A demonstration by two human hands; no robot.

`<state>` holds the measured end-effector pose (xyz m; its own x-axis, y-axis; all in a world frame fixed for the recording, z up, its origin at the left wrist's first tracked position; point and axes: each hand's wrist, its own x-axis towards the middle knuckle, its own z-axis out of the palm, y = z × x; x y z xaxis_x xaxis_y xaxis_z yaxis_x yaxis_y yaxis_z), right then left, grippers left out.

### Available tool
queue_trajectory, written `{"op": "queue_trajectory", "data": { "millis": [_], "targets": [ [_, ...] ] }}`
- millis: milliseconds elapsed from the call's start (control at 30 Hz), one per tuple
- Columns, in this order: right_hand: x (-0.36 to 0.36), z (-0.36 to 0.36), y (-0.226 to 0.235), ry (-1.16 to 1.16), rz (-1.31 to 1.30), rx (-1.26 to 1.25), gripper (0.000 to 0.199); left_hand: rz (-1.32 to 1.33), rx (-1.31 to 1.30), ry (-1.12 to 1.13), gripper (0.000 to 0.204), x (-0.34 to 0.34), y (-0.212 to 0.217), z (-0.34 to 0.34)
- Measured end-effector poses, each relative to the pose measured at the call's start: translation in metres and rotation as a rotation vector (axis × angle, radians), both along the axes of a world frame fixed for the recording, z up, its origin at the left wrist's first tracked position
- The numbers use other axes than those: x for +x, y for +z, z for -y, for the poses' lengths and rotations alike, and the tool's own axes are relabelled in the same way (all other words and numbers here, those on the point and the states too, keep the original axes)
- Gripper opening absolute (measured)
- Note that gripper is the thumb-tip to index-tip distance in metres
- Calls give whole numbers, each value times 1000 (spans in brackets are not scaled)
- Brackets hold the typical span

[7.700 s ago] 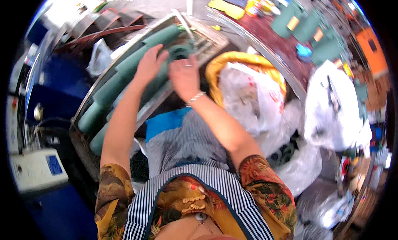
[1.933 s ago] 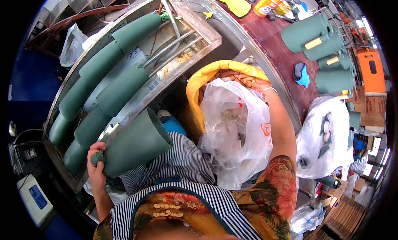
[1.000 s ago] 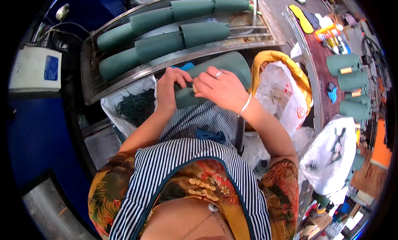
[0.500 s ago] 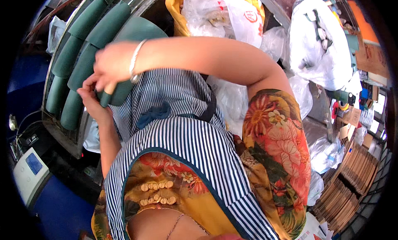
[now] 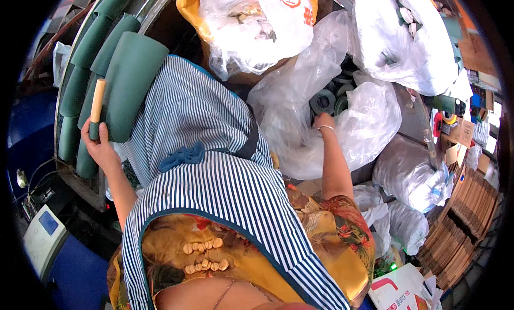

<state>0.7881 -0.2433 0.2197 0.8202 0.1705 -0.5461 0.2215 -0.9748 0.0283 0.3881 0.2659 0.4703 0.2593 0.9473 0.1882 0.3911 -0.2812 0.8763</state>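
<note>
Upright in my left hand point(image 5: 97, 143) is a beige rod point(image 5: 98, 100) with a dark green lower end. My fingers are closed around that end, beside a large dark green roll point(image 5: 133, 85) lying in the curved metal-edged holder. My right hand point(image 5: 324, 121) is lowered into a clear plastic bag point(image 5: 369, 109) on the right. Its fingers are at the near edge of a small dark green ring-shaped roll point(image 5: 323, 102); the fingertips are partly hidden. More dark green rolls lie around it in the bag.
More large green rolls point(image 5: 80, 90) line the holder at the left. A yellow and white plastic bag point(image 5: 251, 26) and a white bag point(image 5: 407, 47) stand at the back. Stacked cardboard point(image 5: 455, 229) is at the right; a white device with a screen point(image 5: 45, 232) is at the left.
My right hand has left my left hand and crossed right into the clear bag. My left hand stays by the green rolls, and the beige rod now shows upright in it.
</note>
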Motion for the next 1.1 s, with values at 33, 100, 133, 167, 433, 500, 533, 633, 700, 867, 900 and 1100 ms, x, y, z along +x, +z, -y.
{"op": "queue_trajectory", "data": {
  "millis": [33, 100, 133, 167, 433, 500, 533, 633, 700, 867, 900, 1100],
  "targets": [
    [-3, 4, -21, -27, -21, -29, 32, 18, 0, -11, 35, 2, -2, -2],
    [-11, -7, -37, -125, -23, -42, 30, 40, 4, -15, 36, 2, 0, 1],
    [-18, -17, -38, -204, 3, -27, 30, 44, 0, -22, 36, 4, 3, 4],
    [-19, -24, -38, -287, 35, -14, 31, 54, -8, -33, 36, 9, 6, 6],
    [20, -47, 50, -237, 356, 195, 41, 34, -17, -5, 36, -1, -4, 2],
    [24, -55, 111, -66, 330, 219, 42, 63, -18, 29, 33, 3, -4, 1],
    [15, -68, 153, 7, 325, 304, 41, 81, -13, 60, 31, 3, -8, 2],
    [8, -100, 227, 58, 29, 454, 32, 161, 43, 87, 28, 13, 5, 3],
    [-5, -129, 247, -139, -442, 947, 24, 297, 48, 45, 27, 3, 9, 5],
    [-60, -282, 277, 1, -540, 1426, 30, 498, -63, -104, 44, -25, 54, 22],
    [-74, -315, 278, 264, -358, 1475, 32, 502, -45, -124, 45, -28, 64, 26],
    [-166, -398, 347, 726, -181, 1743, 47, 560, 104, -99, 44, -57, 103, 35]
  ]
}}
